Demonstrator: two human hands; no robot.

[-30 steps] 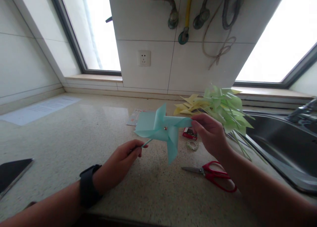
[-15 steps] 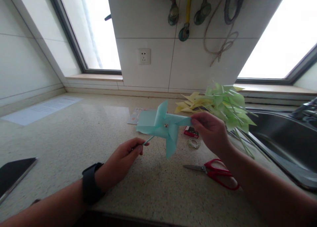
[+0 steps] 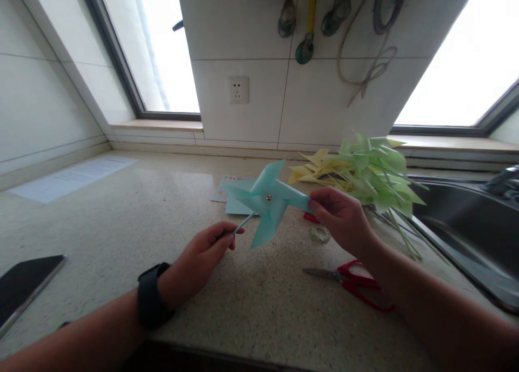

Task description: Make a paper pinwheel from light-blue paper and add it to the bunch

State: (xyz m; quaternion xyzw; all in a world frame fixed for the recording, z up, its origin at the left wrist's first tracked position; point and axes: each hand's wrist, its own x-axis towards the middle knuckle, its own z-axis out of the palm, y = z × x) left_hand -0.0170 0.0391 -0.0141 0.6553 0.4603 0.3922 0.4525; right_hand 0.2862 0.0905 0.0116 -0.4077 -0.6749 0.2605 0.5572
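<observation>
A light blue paper pinwheel (image 3: 270,201) is held up over the counter, its round metal-looking pin showing at the centre. My left hand (image 3: 206,253), with a dark watch on the wrist, is closed round the pinwheel's thin stick (image 3: 244,223). Between thumb and fingers, my right hand (image 3: 343,215) pinches the tip of the right blade. Behind the pinwheel lie light blue paper (image 3: 239,207) and a printed sheet or card (image 3: 221,192). Below my right hand are a roll of clear tape (image 3: 320,233) and red-handled scissors (image 3: 354,284). A small red item (image 3: 311,217) is mostly covered by that hand.
Several yellow and green pinwheels (image 3: 373,172) are heaped at the back right, beside a metal sink (image 3: 458,226). A printed paper sheet (image 3: 68,177) lies at the back left. A dark flat device (image 3: 28,285) rests at the left edge of the speckled counter (image 3: 133,220).
The pinwheel's blades have turned a little, the right one now sloping down in my right hand's pinch. My left hand keeps its hold on the stick. The view has shifted slightly.
</observation>
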